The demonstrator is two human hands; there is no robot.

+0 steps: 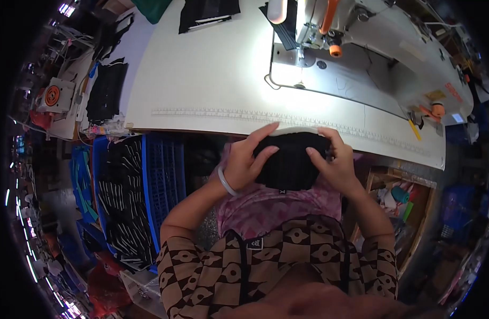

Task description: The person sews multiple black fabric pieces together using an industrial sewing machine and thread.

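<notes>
Black fabric piece (pixel 291 165), thin white top edge

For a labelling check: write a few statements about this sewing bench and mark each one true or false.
1. The left hand and the right hand both grip the black fabric piece with a white edge. True.
2. The pale bangle sits on the right wrist. False: it is on the left wrist.
3. The white sewing machine stands on the white table. True.
4. The blue plastic crate holds red spools. False: it holds black white-striped fabric.
</notes>
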